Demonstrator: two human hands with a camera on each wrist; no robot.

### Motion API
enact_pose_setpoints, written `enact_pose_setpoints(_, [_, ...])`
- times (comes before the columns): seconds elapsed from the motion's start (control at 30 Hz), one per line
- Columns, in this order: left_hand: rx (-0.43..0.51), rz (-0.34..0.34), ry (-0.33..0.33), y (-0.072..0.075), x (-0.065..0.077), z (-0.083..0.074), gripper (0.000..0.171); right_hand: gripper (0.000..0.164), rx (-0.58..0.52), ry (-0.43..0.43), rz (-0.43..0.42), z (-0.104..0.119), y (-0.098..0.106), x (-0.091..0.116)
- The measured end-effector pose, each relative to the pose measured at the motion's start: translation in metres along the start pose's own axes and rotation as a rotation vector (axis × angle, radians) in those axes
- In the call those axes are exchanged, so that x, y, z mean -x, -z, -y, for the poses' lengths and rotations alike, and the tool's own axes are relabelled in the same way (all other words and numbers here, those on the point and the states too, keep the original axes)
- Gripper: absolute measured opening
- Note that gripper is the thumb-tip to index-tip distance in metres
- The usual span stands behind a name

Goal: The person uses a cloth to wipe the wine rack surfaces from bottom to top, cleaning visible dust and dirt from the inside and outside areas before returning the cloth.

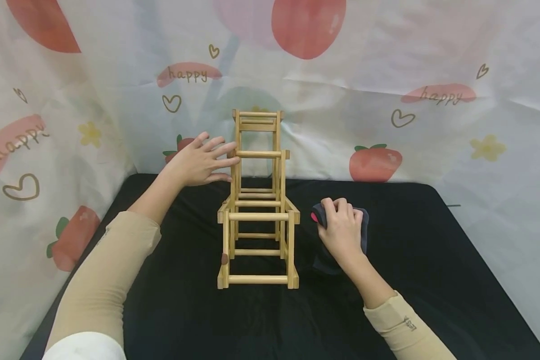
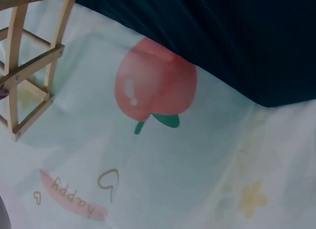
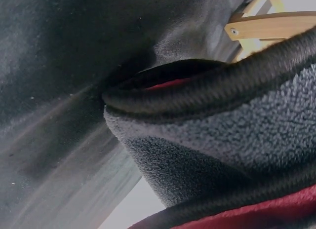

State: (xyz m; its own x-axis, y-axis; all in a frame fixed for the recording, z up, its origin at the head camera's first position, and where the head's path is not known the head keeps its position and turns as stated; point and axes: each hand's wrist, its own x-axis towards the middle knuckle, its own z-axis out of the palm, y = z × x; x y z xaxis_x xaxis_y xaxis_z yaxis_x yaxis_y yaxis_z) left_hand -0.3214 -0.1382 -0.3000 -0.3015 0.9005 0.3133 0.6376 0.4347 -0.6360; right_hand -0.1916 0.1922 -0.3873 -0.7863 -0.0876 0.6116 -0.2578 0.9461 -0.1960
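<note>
A light wooden stepped rack [image 1: 258, 216] with round rungs stands upright in the middle of the head view. My left hand [image 1: 200, 164] is at its left side, fingers spread and fairly straight, the fingertips touching an upper post. In the left wrist view part of the rack's frame [image 2: 42, 61] shows at the left edge. To the right of the rack, my right hand [image 1: 343, 231] grips a dark grey cloth [image 1: 364, 225] low over the table. Close up in the right wrist view, the folded cloth [image 3: 237, 135] shows grey pile, black stitched edging and a red inner side.
Black fabric covers the table [image 1: 175, 300], and its far edge lies behind the rack. A pale curtain [image 1: 324, 105] printed with fruit, hearts and "happy" hangs around the back and sides. A small brown spot [image 1: 224, 259] marks the rack's lower left post.
</note>
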Motion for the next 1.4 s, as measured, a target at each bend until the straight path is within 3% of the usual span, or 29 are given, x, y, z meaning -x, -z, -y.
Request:
enact_pose_setpoints(0.17, [-0.071,-0.106,-0.065,-0.009,-0.004,0.004,0.063,0.033,-0.005,-0.005,0.002,0.0,0.0,0.0])
enact_pose_setpoints(0.3, [-0.073,-0.16,-0.093,-0.012,-0.007,0.004,0.058,0.035,-0.01,-0.007,0.002,0.0,0.0,0.0])
enact_pose_setpoints(0.37, [-0.075,-0.15,-0.098,-0.011,-0.008,0.004,0.056,0.035,-0.009,-0.007,0.002,-0.001,0.0,0.0])
enact_pose_setpoints(0.6, [-0.052,0.006,-0.123,-0.001,-0.016,0.0,0.057,0.036,-0.002,-0.015,-0.004,-0.004,0.002,0.0])
enact_pose_setpoints(0.73, [-0.027,0.042,-0.108,0.001,-0.017,-0.004,0.057,0.035,0.006,-0.027,-0.02,-0.011,0.003,-0.001])
enact_pose_setpoints(1.03, [0.07,-0.028,-0.076,0.001,-0.017,-0.016,0.058,0.037,0.017,-0.079,-0.031,-0.031,0.012,-0.003])
enact_pose_setpoints(1.3, [0.039,-0.126,-0.037,-0.002,-0.023,-0.026,0.054,0.04,0.031,-0.135,-0.039,-0.053,0.023,-0.004])
enact_pose_setpoints(1.4, [0.021,-0.132,-0.001,-0.001,-0.026,-0.03,0.053,0.042,0.04,-0.159,-0.025,-0.062,0.027,-0.005])
